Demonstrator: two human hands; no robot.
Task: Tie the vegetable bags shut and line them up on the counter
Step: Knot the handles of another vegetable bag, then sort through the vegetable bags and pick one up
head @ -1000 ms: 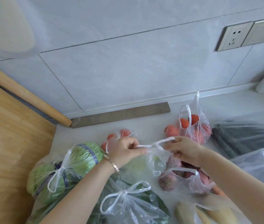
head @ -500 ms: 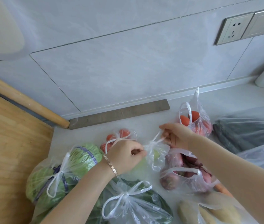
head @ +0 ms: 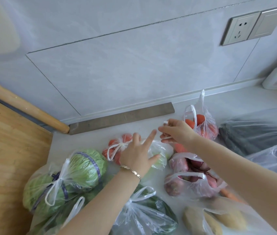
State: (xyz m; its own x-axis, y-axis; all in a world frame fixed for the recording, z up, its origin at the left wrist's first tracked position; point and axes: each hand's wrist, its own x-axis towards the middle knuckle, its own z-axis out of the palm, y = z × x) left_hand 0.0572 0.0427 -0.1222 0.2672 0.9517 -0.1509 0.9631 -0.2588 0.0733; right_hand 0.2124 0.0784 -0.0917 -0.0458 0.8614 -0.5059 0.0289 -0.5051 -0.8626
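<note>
A small clear bag of pale green vegetable (head: 159, 154) lies mid-counter. My left hand (head: 138, 154) rests on it with fingers spread straight. My right hand (head: 176, 131) pinches the bag's white handle strips just above it. Tied bags lie to the left: tomatoes (head: 115, 148), cabbage (head: 70, 177) and dark greens (head: 144, 216). Untied bags sit to the right: red onions (head: 190, 180), tomatoes (head: 203, 126) and potatoes (head: 214, 219).
A wooden board (head: 4, 163) and rolling pin (head: 24, 106) stand at the left. A grey stone bar (head: 122, 117) lies along the wall. Bagged dark cucumbers (head: 253, 134) and another clear bag (head: 276, 156) fill the right side. A wall socket (head: 241, 28) is above.
My left hand has let go of the handle strip and opened flat over the bag. My right hand keeps the strips pinched and has moved slightly right and away.
</note>
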